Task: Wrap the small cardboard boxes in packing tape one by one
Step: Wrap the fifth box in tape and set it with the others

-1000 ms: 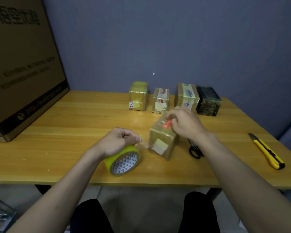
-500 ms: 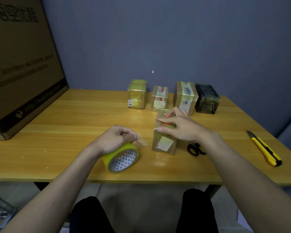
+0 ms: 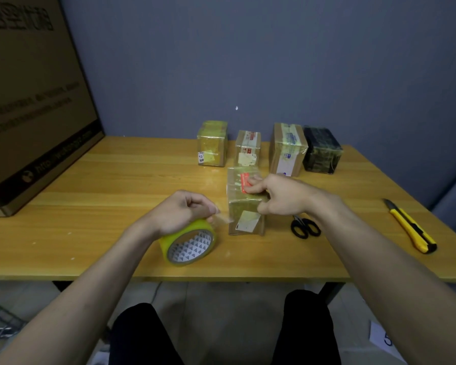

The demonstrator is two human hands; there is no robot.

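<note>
Black scissors (image 3: 305, 227) on table (image 3: 90, 196); yellow utility knife (image 3: 411, 227) right; big carton (image 3: 29, 101) left

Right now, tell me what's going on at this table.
A person is taping up a small cardboard box on the wooden table. The left hand grips a yellow tape roll and pinches its loose end, stretched toward the box. The right hand holds the box upright from its top. Four wrapped boxes stand behind; scissors and a utility knife lie to the right.
</note>
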